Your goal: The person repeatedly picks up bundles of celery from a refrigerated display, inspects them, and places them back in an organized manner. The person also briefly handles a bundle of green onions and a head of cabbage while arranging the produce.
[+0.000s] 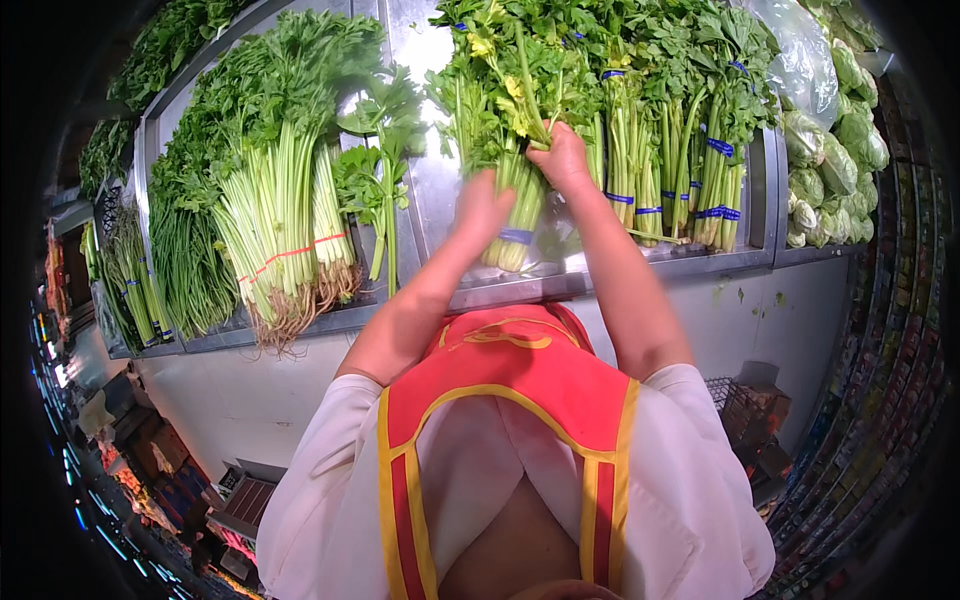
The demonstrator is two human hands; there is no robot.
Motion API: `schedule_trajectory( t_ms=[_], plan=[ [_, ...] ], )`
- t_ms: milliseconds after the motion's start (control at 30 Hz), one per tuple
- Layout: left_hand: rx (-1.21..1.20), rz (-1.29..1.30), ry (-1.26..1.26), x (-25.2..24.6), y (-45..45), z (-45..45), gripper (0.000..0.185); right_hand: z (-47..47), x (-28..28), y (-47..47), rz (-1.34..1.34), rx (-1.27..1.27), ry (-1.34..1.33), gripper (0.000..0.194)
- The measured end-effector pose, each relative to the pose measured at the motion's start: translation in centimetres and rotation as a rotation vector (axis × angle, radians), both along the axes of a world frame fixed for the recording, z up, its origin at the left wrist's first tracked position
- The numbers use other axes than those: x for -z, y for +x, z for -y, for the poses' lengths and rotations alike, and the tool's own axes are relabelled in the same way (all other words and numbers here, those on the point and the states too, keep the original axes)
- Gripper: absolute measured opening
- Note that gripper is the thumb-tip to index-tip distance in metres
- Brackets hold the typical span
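Note:
A bunch of celery [517,217] with a blue band near its base lies on the metal display counter [427,225], leaves pointing away from me. My left hand [484,210], blurred, is at the left side of its stalks; whether it grips them I cannot tell. My right hand [559,154] is closed around a loose green stalk [527,82] with some yellowed leaves, held over the bunch. Loose leafy stalks [386,202] lie to the left. More blue-banded celery bunches [675,165] stand side by side to the right of my right hand.
At the left lie root-ended celery bunches [277,217] with red bands and thin dark green stems [187,262]. Wrapped lettuce heads [840,165] and a clear plastic bag [799,60] are at the right. The counter's metal front edge [517,292] runs close before my body.

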State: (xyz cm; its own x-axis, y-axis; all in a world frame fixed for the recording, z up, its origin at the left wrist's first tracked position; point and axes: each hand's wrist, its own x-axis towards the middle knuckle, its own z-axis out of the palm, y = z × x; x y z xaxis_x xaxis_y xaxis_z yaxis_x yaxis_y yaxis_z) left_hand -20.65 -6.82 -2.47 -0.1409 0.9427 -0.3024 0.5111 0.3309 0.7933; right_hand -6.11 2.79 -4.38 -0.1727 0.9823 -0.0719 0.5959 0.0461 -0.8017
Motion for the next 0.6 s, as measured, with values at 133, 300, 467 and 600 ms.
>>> schedule_trajectory(
  t_ms=[133,300,467,600],
  plan=[
    [-0.056,-0.139,0.170,1.0,0.0,0.5,0.026,0.7,-2.3,-1.4,0.302,-0.111,0.109,0.031],
    [-0.046,-0.082,0.124,1.2,-0.4,0.5,0.026,-0.1,-2.1,-1.9,0.431,-0.148,0.092,0.025],
    [0.024,-0.044,0.029,-0.2,-0.5,0.5,0.028,-1.3,2.3,0.4,-0.048,-0.001,-0.048,0.025],
    [0.043,-0.064,0.042,-0.3,-1.1,0.7,0.028,-1.9,-0.7,0.7,-0.571,0.098,-0.569,0.017]
  ],
)
